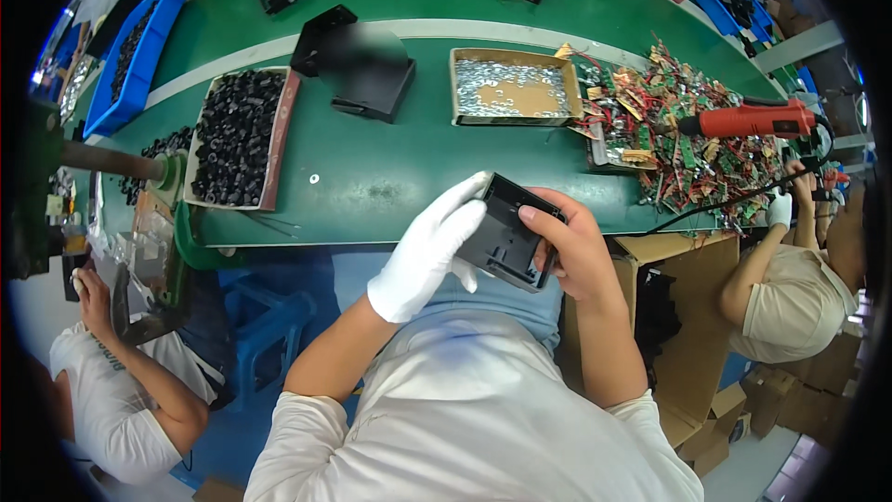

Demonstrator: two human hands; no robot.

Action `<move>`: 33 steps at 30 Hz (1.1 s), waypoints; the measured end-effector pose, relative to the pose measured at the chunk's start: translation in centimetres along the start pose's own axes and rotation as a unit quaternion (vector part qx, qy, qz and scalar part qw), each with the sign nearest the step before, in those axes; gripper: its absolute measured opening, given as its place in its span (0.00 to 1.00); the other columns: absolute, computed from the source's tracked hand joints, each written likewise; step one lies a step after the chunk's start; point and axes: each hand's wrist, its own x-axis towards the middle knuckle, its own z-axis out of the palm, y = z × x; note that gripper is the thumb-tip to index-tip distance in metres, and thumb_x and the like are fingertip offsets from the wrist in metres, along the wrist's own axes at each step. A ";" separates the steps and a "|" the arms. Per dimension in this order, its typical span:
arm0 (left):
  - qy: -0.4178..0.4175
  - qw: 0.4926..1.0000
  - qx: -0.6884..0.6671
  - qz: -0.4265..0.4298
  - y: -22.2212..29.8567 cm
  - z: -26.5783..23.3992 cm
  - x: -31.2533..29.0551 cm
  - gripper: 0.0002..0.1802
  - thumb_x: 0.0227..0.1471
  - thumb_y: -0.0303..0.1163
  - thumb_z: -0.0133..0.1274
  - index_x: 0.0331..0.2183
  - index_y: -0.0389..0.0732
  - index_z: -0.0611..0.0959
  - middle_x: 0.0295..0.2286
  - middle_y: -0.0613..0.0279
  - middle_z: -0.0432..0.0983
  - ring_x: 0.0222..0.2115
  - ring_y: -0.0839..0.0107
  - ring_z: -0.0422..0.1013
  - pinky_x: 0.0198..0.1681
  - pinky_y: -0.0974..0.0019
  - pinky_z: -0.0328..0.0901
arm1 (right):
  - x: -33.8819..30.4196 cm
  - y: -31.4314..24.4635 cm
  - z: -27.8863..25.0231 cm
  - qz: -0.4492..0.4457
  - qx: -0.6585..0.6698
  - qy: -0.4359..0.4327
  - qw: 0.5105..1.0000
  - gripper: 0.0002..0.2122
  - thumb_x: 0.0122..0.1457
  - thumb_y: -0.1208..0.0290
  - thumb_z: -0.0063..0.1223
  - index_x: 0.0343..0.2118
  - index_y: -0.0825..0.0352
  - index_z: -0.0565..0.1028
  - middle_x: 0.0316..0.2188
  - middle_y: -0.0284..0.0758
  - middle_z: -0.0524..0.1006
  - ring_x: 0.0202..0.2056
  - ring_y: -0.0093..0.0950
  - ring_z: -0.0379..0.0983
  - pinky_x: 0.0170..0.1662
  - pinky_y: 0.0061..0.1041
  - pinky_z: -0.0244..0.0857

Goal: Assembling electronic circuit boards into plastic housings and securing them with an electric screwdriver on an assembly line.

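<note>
A black plastic housing (497,240), open on its upper side with ribs moulded inside, is held between my two hands over the table's near edge. My left hand (429,246), in a white glove, grips its left side. My right hand (581,246) is bare and wraps round the right side, its thumb pressed on the inner rim. Beyond the hands lies a cardboard tray of small metal pieces (511,86). Two more black housings, one (374,88) partly blurred and one (322,37) behind it, rest further back.
At left stands a box of black knob-like parts (237,139). A heap of wired green circuit boards (674,130) fills the right, under a red electric screwdriver (753,119). A carton (688,316) is beside my right arm. Co-workers sit at left (139,381) and right (790,297).
</note>
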 end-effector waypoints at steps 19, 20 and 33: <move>0.031 0.972 0.136 0.187 -3.4 -0.8 3.7 0.45 0.54 0.32 0.63 0.69 0.36 0.65 0.55 0.50 0.73 0.46 0.62 0.72 0.50 0.63 0.71 | -4.9 -1.1 -11.0 -0.281 -0.288 0.221 0.889 0.13 0.59 0.80 0.62 0.48 0.70 0.83 0.36 0.35 0.84 0.30 0.22 0.77 0.33 0.17 0.70; 0.036 0.971 0.139 0.194 -3.3 -1.0 4.0 0.45 0.54 0.32 0.63 0.69 0.36 0.65 0.55 0.50 0.73 0.46 0.62 0.72 0.50 0.63 0.71 | -4.1 -2.1 -10.9 -0.312 -0.323 0.215 0.867 0.14 0.59 0.80 0.62 0.48 0.70 0.83 0.36 0.35 0.83 0.31 0.22 0.77 0.33 0.18 0.70; -0.033 0.959 0.090 0.267 -4.2 -3.1 6.0 0.44 0.56 0.37 0.64 0.68 0.35 0.66 0.61 0.50 0.66 0.51 0.59 0.72 0.56 0.59 0.69 | 16.9 -15.9 -7.6 -0.203 -0.768 0.187 0.578 0.12 0.51 0.65 0.66 0.37 0.65 0.86 0.34 0.43 0.86 0.35 0.45 0.82 0.38 0.42 0.75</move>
